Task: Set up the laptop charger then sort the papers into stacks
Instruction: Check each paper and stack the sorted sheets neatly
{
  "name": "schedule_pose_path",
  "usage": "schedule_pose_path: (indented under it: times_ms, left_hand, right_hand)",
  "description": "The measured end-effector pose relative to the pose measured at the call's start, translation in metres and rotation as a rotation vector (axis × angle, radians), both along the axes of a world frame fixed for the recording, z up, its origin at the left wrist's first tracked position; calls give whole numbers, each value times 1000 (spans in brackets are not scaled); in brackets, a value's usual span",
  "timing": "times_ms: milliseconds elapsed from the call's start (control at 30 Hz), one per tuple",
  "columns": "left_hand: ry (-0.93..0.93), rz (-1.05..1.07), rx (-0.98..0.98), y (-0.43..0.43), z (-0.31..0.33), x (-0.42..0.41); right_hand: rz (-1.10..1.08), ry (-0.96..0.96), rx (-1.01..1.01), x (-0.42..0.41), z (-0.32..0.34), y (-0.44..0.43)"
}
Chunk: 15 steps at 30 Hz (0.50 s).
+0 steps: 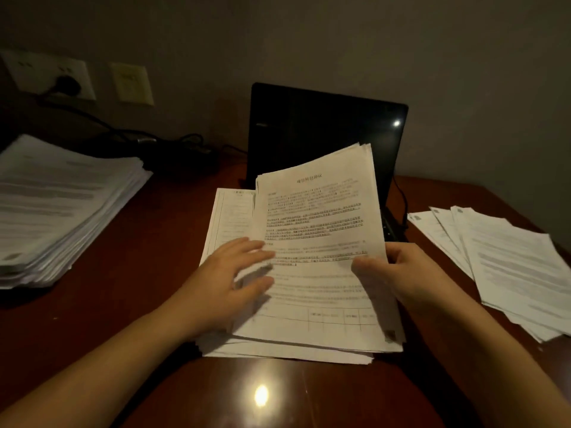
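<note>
head view: only one camera, so this is all from up top
right grip (401,273): pinching the right edge of the sheaf (318,217), thumb on the printed face, fingers curled round behind
left grip (234,273): fingers straight and spread, laid flat on the sheaf's lower left, not holding anything. It's a bit blurred, so I can't say how hard it's pressing
sheaf: centre of the counter (139,304), bottom edge down on the pile (278,350), top edge tipped up toward the laptop (324,128)
long axis: runs straight away from the person, title at the far end
pile: flat under the sheaf, and one sheet of it shows out the left side
right stack (509,261): loosely fanned, just past the right grip, so that's the short trip
left stack (61,205): thick one, well apart on the far left, a long reach even for the left grip
charger: plug (69,84) is sitting in the wall socket (49,74), and a cable (401,196) comes in at the laptop's right side. Looks done to me, though that corner's pretty dark
step, my guess: sorting, reading the top page to pick a stack
what it turns on: the sheaf is held on its right side only, so going right is a simple swing. Going left probably means the left grip has to take hold first
</note>
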<state>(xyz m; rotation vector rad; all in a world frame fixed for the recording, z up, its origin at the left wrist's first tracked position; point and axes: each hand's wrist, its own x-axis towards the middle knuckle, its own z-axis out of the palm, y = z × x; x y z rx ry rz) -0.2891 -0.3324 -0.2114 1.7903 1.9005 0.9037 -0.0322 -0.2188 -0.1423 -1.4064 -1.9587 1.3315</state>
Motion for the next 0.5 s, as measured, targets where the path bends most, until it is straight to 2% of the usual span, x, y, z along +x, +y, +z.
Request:
schedule_pose_path:
  times_ms: [67, 200, 267, 333, 500]
  left_hand:
    - [-118, 90, 22, 4, 8, -2]
    - [-535, 200, 38, 18, 34, -9]
    - [-713, 187, 47, 24, 47, -16]
    - [-767, 161, 101, 29, 61, -20]
    - [-678, 165, 390, 43, 96, -22]
  right_hand:
    - [2, 62, -2, 2, 2, 1]
    - [14, 153, 36, -1, 10, 2]
    - [63, 184, 63, -5, 14, 4]
    - [128, 204, 98, -10, 19, 9]
    - [128, 398, 184, -30, 39, 26]
